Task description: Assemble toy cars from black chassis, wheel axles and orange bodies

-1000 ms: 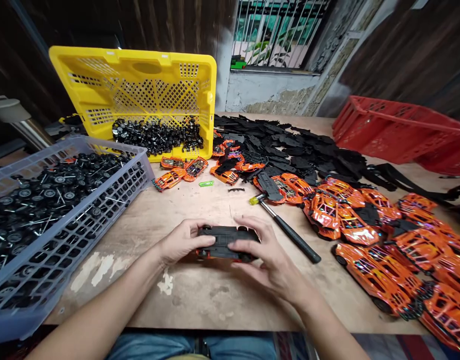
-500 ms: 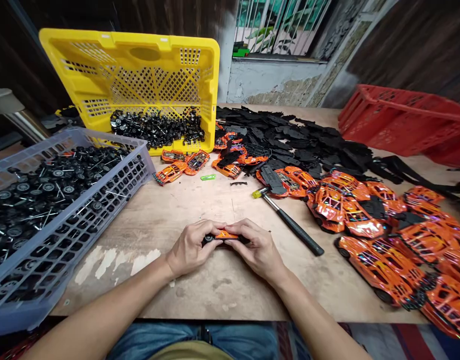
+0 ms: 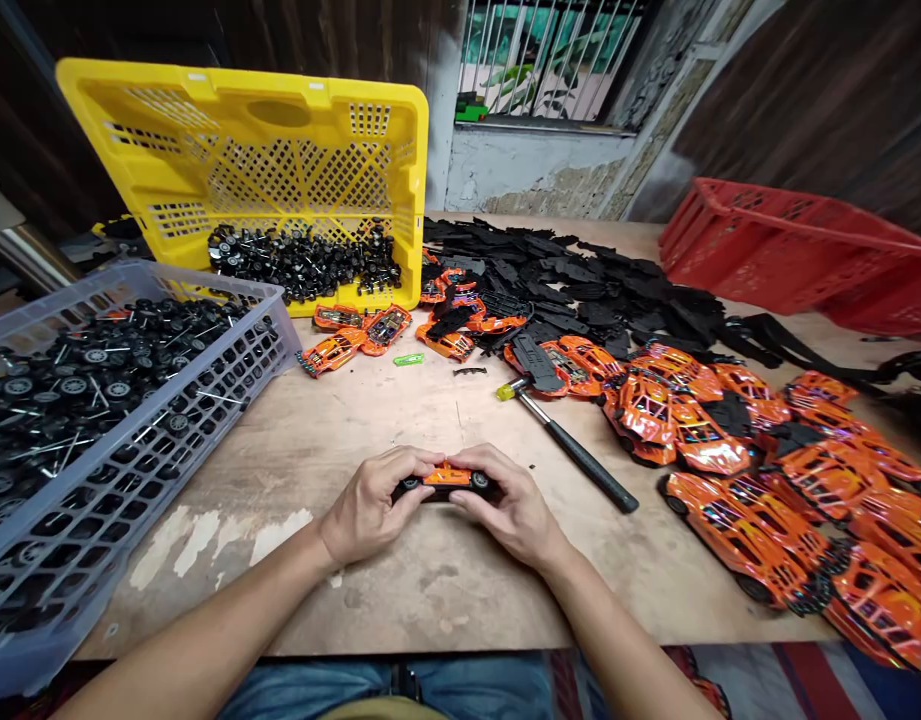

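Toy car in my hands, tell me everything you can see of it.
The toy car is small, with a glossy orange body on top and a black underside with black wheels, plastic by its look. It sits upright, sideways to the camera, on or just above the wooden table. The left hand and right hand grip its ends, hiding them.
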### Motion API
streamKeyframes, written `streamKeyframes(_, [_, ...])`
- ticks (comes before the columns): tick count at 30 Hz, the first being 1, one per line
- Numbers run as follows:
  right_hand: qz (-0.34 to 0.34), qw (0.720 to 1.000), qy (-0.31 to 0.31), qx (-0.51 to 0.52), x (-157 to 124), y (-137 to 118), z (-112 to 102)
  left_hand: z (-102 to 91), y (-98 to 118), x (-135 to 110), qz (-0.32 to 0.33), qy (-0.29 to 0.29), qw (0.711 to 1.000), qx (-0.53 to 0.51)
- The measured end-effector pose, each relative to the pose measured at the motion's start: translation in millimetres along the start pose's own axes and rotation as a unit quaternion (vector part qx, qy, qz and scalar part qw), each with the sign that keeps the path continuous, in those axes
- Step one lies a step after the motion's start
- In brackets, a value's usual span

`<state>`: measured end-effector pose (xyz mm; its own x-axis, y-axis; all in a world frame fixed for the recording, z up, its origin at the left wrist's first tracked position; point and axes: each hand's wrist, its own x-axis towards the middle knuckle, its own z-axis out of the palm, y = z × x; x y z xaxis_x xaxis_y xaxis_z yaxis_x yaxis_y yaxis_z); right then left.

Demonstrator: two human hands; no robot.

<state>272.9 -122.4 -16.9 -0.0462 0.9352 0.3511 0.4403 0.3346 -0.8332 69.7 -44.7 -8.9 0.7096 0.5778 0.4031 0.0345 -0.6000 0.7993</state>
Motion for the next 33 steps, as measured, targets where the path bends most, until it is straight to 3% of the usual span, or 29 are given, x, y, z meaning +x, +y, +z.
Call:
streamKeyframes(3, [0.043,0.999,0.007,0.004,-2,-1,-5,0.4,-2,-2,0.003,-0.003,1.0,-0.002])
streamKeyframes(7, [0.048,0.998,0.038,-0.01,1,-3,-2,0.5,-6,1,-0.005,0.004,1.0,-0.02])
streamKeyframes(11, [0.093,0.991,0.091,0.026,2,3,7,5.3,-7,5,-0.092,0.07,0.988,-0.107])
streamKeyframes(15, [0.143,0.971,0.158,0.107,-4,4,10,13.7,2,6,-0.182,0.129,0.94,-0.257])
streamKeyframes(17, [0.111,0.979,0.154,0.072,-3,-10,7,15.8,11,6,-0.201,0.122,0.938,-0.254])
streamKeyframes(20, [-0.022,0.985,0.128,-0.112,14,-48,0,14.8,28,7,-0.184,0.093,0.969,-0.135])
streamKeyframes(22, [-0.11,0.957,0.062,-0.261,32,-75,-2,13.9,38,9,-0.144,0.09,0.984,-0.062])
streamKeyframes(25, [-0.165,0.893,-0.034,-0.416,57,-98,2,15.5,48,13,-0.101,0.127,0.985,-0.065])
streamKeyframes(27, [-0.185,0.866,-0.053,-0.461,67,-101,7,18.2,51,14,-0.099,0.14,0.982,-0.077])
streamKeyframes(29, [-0.196,0.858,-0.049,-0.472,70,-98,11,20.9,52,13,-0.099,0.138,0.983,-0.065])
streamKeyframes(33, [-0.166,0.882,-0.021,-0.44,67,-89,17,21.3,49,8,-0.102,0.149,0.983,-0.022])
